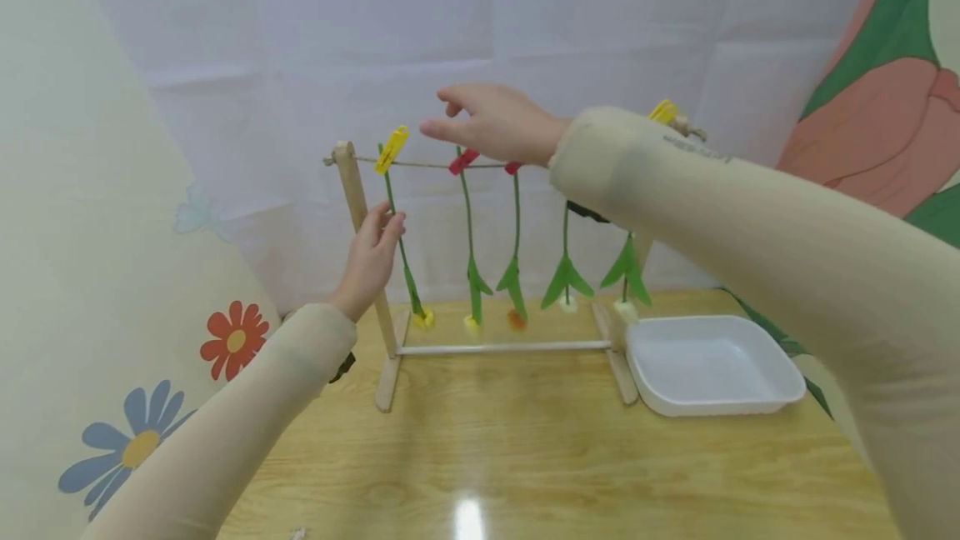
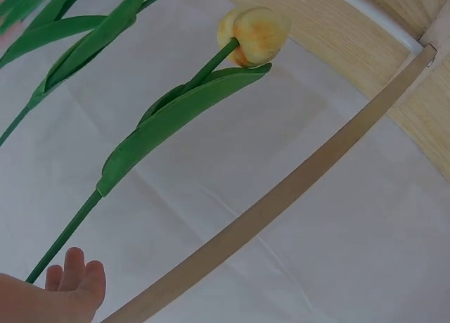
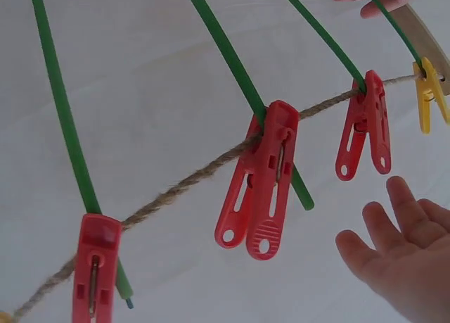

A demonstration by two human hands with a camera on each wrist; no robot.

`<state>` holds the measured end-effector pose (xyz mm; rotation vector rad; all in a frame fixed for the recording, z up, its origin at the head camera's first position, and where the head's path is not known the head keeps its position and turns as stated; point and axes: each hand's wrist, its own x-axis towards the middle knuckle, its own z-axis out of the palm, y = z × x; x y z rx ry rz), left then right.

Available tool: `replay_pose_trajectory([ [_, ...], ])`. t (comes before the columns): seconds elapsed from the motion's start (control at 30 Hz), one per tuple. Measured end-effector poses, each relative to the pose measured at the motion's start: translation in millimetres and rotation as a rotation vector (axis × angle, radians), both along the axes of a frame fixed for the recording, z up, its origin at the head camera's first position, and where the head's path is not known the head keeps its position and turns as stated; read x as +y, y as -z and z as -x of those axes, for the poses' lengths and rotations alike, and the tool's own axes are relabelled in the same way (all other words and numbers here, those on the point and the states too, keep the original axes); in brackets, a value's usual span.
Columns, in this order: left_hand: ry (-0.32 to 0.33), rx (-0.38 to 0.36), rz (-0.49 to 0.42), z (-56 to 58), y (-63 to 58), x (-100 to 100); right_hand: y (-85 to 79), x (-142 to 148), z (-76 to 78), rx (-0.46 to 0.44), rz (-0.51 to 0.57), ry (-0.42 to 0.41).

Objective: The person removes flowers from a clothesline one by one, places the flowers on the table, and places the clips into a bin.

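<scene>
Artificial tulips hang upside down by their stems from a twine line [image 3: 190, 186], held by clothespins. At the left end, a yellow clothespin [image 1: 392, 150] clips the stem of a yellow tulip [image 2: 259, 36]. My left hand [image 1: 372, 248] is at this stem, just below the clothespin, its fingers loosely extended beside it. My right hand [image 1: 498, 123] is raised over the line with fingers spread and nothing held. In the right wrist view it is nearest a red clothespin [image 3: 365, 126]. Another red clothespin [image 3: 266, 182] grips the neighbouring stem.
The twine is strung between the posts of a wooden rack [image 1: 352, 190] with a white bottom bar [image 1: 502, 348]. A white plastic tub [image 1: 720, 402] stands on the wooden table [image 1: 525, 457] to the right. A white sheet [image 1: 375, 23] hangs behind.
</scene>
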<state>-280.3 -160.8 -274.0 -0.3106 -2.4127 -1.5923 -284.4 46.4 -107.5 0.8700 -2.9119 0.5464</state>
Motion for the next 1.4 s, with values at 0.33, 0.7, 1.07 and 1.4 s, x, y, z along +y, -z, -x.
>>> replay_pose_trajectory([
  [0.33,-0.020,0.005,-0.040,5.3,-0.1,2.7,-4.9,-19.9,8.7,-0.044,-0.067,-0.017],
  [0.7,-0.038,0.046,-0.073,7.0,3.0,8.2,-6.1,-42.1,15.5,-0.079,-0.127,0.068],
  [1.07,-0.078,0.061,-0.139,8.2,4.3,12.8,1.6,-56.4,20.2,-0.054,-0.092,0.092],
  [1.4,-0.107,0.091,-0.153,7.4,6.3,16.0,1.1,-57.7,17.4,-0.057,-0.074,0.080],
])
